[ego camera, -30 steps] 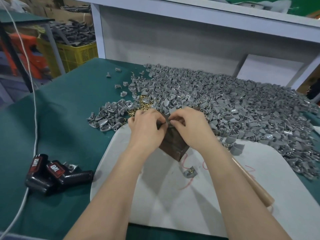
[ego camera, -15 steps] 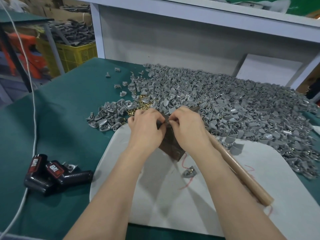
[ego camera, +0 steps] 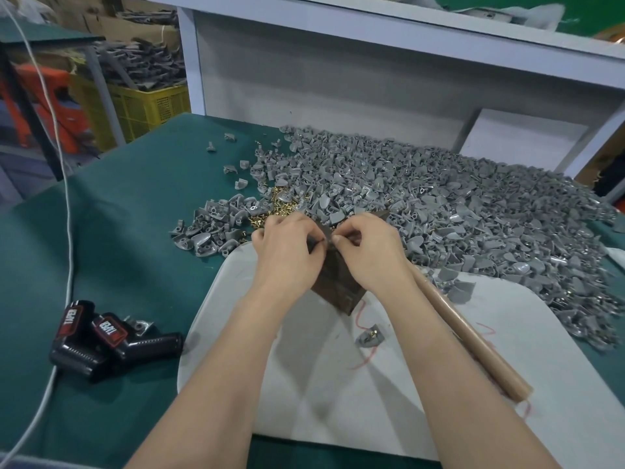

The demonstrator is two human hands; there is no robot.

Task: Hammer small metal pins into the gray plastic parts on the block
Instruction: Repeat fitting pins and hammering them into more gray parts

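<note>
A dark brown block [ego camera: 340,289] stands on the white board [ego camera: 338,384]. Both hands meet on top of it. My left hand [ego camera: 287,252] holds a gray plastic part [ego camera: 321,236] against the block's top. My right hand [ego camera: 368,252] pinches something tiny at that part with thumb and forefinger; I cannot make out whether it is a pin. A wooden hammer handle [ego camera: 470,336] lies under my right forearm. Brass pins [ego camera: 277,206] lie scattered beyond my left hand. A large heap of gray parts [ego camera: 439,204] covers the table behind.
One gray part with a brass pin [ego camera: 370,336] lies on the board in front of the block. Black tools with red labels [ego camera: 101,336] and a white cable [ego camera: 67,231] lie at the left on the green cloth. A yellow crate [ego camera: 142,110] stands beyond the table.
The wooden handle has slid out from under my right forearm and shows more of its length. Both hands stay on the block's top, with small finger shifts.
</note>
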